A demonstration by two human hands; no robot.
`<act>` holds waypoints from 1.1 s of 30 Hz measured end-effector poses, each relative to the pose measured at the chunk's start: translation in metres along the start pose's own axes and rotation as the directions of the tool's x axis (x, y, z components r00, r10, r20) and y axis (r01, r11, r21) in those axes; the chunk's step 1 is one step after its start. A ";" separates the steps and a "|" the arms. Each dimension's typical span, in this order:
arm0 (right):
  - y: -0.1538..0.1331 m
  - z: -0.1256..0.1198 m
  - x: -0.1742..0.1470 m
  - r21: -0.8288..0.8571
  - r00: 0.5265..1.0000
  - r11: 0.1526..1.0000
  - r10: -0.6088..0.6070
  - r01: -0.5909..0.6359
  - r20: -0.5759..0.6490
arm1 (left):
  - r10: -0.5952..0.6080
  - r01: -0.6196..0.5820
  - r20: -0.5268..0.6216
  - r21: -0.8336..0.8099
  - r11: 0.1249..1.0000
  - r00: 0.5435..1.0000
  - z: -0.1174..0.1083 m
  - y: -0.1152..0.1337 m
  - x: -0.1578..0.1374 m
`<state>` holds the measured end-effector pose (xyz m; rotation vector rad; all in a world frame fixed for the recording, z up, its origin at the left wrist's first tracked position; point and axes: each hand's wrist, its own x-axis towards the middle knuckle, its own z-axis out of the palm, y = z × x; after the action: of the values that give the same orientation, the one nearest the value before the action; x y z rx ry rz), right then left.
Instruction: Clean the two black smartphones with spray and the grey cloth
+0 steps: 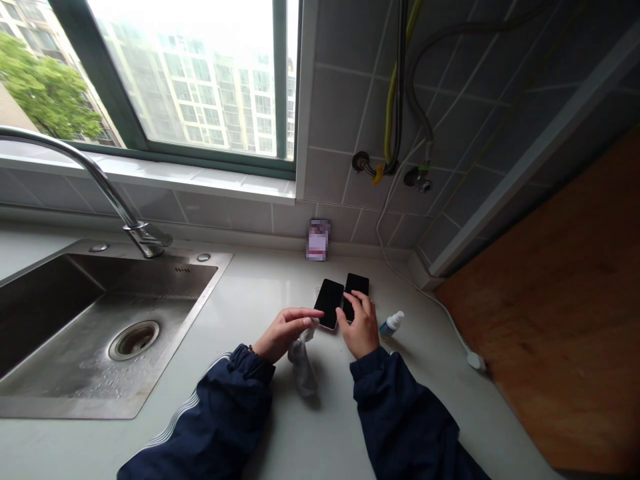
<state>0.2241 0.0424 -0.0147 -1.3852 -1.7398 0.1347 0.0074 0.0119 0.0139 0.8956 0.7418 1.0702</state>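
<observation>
Two dark, phone-like devices lie flat and close together on the counter: a left black phone (pixel 330 300) and a right black phone (pixel 358 283). My left hand (pixel 285 330) pinches a grey cloth (pixel 303 367), which hangs limp below the fingers. Its outstretched fingertips reach the lower left edge of the left phone. Over the right phone is my right hand (pixel 361 327), thumb and fingers apart and curved down near the gap between the phones; it covers much of that phone. Whether the fingertips press on it is unclear. Beside this hand stands a small white-capped pump bottle (pixel 392 324).
A blurred upright card or device (pixel 319 240) leans against the tiled wall. A steel sink (pixel 170 353) with a faucet (pixel 120 213) is at left. A white cable (pixel 425 293) runs down to a plug (pixel 476 362) by the wooden panel (pixel 565 320) on the right.
</observation>
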 end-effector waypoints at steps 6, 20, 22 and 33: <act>0.021 0.018 -0.010 -0.075 0.995 0.993 0.098 -0.096 0.025 | -0.058 0.057 0.041 0.017 0.998 0.997 0.005 -0.005 0.001; 0.029 0.016 -0.011 -0.143 0.981 0.973 0.189 -0.182 0.035 | 0.235 -0.207 0.039 0.631 0.748 0.971 0.016 -0.019 0.001; 0.029 0.014 -0.010 -0.160 0.981 0.970 0.190 -0.182 0.039 | 0.230 -0.207 0.050 0.642 0.738 0.972 0.017 -0.019 0.001; 0.034 0.012 0.002 0.065 0.984 0.987 0.155 -0.150 -0.087 | 0.265 -0.241 0.068 0.670 0.703 0.962 0.015 -0.017 0.002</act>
<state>0.2405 0.0617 -0.0404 -1.4588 -1.5423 0.2008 0.0284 0.0066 0.0053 1.6516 1.0907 1.0642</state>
